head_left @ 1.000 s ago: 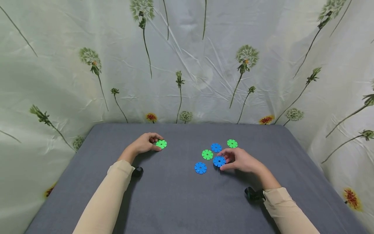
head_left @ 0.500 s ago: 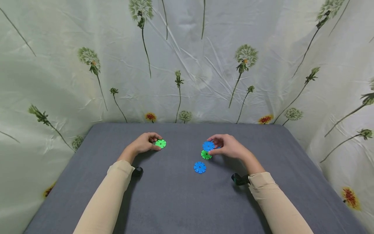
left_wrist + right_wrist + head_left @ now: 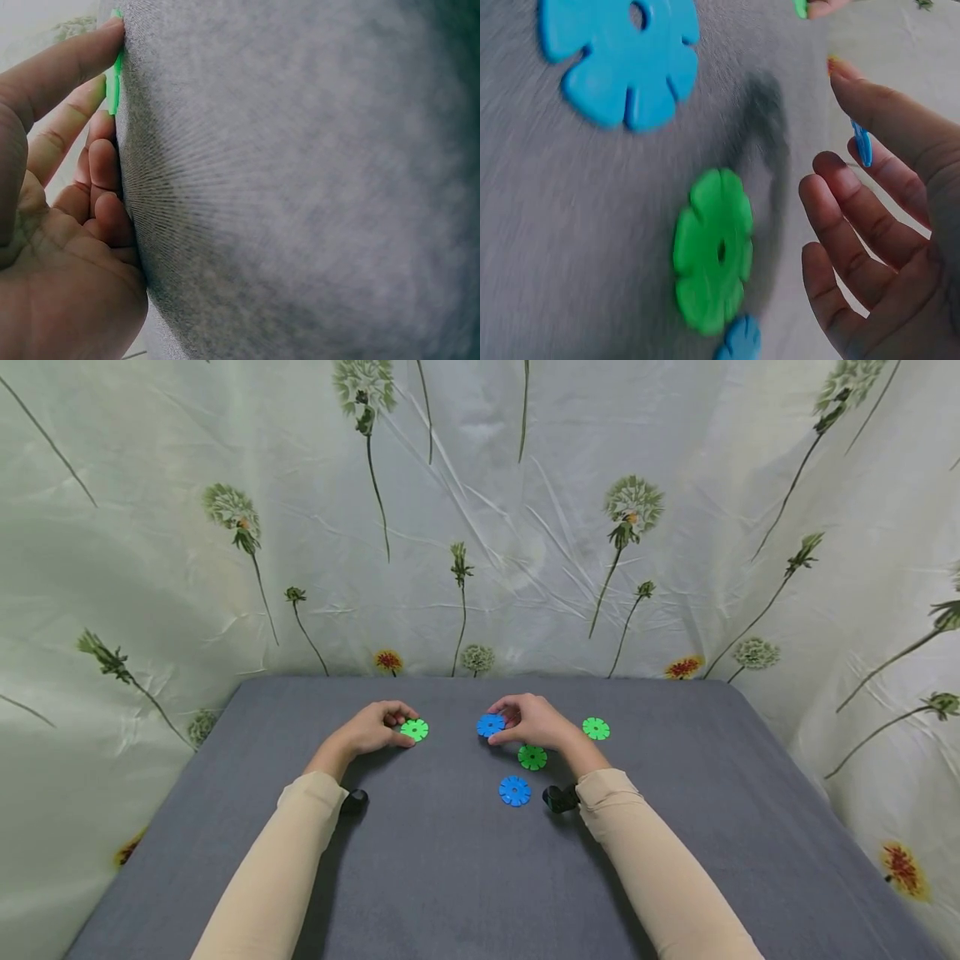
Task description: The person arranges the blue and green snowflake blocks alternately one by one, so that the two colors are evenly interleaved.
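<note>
On the left, my left hand [image 3: 371, 727] pinches a green notched plastic disc [image 3: 415, 730] by its edges, low at the cloth. The left wrist view shows the disc edge-on between thumb and fingertips. My right hand [image 3: 534, 722] pinches a blue notched disc [image 3: 491, 725] by its edge, and in the right wrist view this blue disc [image 3: 863, 144] is raised off the cloth. Below that hand lie a green disc [image 3: 532, 757] and a blue disc [image 3: 514, 791]. Another blue disc [image 3: 741, 341] is hidden behind the right hand in the head view.
A further green disc [image 3: 596, 728] lies right of my right wrist. Grey cloth covers the table [image 3: 442, 877], and a pale curtain [image 3: 525, 568] with dandelion prints hangs behind its far edge. Black wrist cameras [image 3: 558, 799] jut inward from both sleeves.
My right hand has carried its blue disc leftward and slightly away, over the other discs, toward the left hand. The left hand and its green disc have stayed in place.
</note>
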The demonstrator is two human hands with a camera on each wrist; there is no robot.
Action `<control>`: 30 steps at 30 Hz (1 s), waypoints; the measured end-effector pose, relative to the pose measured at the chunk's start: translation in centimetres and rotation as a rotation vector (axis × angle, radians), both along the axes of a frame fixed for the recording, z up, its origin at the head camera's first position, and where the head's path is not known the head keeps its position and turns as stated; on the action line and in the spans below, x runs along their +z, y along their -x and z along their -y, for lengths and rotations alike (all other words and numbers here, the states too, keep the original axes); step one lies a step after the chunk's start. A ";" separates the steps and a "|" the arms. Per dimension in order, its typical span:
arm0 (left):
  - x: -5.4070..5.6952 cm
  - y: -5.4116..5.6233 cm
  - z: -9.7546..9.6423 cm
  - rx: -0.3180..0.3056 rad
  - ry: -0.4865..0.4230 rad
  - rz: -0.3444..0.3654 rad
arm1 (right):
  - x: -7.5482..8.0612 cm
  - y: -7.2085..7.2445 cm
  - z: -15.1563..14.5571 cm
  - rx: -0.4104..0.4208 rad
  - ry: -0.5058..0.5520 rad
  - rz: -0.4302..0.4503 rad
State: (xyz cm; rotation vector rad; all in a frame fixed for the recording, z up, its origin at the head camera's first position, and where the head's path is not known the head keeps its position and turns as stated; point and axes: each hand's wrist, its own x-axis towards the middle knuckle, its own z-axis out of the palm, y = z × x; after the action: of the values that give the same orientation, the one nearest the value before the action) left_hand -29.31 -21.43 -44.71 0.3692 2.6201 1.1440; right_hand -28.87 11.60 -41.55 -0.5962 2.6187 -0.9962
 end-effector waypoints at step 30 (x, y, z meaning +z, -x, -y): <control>-0.2 0.4 0.0 0.023 0.012 0.001 | -2.0 1.6 7.5 -0.068 -0.080 0.011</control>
State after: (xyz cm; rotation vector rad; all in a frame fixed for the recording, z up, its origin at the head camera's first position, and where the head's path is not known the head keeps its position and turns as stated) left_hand -29.68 -21.44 -44.96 0.3370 2.6354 1.1354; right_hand -30.47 4.13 -43.56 -0.4852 2.6708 -0.9068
